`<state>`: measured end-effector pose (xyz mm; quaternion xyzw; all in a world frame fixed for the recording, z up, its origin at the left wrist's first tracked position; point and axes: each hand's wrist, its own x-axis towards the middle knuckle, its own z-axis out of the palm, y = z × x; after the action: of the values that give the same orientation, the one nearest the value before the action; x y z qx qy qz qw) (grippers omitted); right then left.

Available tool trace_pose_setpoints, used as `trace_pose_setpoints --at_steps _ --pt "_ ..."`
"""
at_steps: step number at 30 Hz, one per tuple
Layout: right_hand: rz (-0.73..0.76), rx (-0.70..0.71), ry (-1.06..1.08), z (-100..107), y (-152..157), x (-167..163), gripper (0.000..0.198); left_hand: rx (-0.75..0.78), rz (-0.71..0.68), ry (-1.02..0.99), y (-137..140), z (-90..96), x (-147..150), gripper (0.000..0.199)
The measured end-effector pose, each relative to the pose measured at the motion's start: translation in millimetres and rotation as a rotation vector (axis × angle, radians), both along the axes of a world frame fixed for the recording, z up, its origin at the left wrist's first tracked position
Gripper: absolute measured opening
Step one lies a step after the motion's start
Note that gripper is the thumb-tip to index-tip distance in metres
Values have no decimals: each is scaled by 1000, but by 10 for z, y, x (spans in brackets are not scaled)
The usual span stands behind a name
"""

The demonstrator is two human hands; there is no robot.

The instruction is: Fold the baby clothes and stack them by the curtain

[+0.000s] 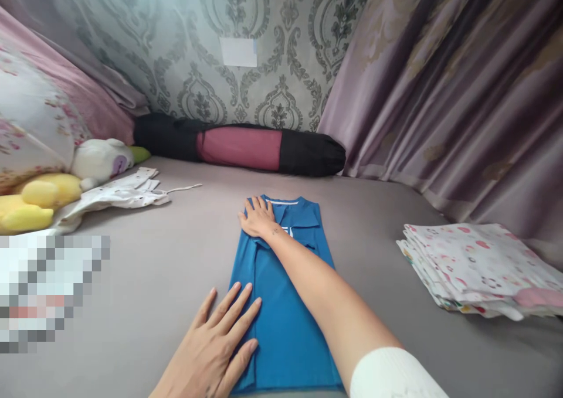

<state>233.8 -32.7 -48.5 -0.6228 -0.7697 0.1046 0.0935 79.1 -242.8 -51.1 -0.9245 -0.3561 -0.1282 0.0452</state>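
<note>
A blue T-shirt (290, 322) lies flat with its sides folded inward and its neckline at the far end. Across it reaches my right arm, and my right hand (257, 217) rests open on the shirt's far left shoulder, fingers spread. My left hand (215, 339) is open too, its fingers stretched over the near left edge of the shirt. A white print on the chest is partly hidden by my right forearm.
At the right lies a stack of folded printed cloths (479, 269). A long black and red bag (240, 146) runs along the wall. Plush toys (103, 160) and a crumpled white garment (116, 196) are at the left. Curtains (409, 93) hang at the right.
</note>
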Motion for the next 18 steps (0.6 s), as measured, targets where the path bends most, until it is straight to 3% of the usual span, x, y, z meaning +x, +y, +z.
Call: trace_pose_setpoints --at_steps 4,11,18 --pt "0 74 20 -36 -33 14 60 12 4 2 -11 -2 5 60" --pt "0 67 27 -72 -16 12 60 -56 15 -59 -28 1 12 58" --pt "2 102 41 -81 -24 19 59 -11 2 -24 -13 5 7 61"
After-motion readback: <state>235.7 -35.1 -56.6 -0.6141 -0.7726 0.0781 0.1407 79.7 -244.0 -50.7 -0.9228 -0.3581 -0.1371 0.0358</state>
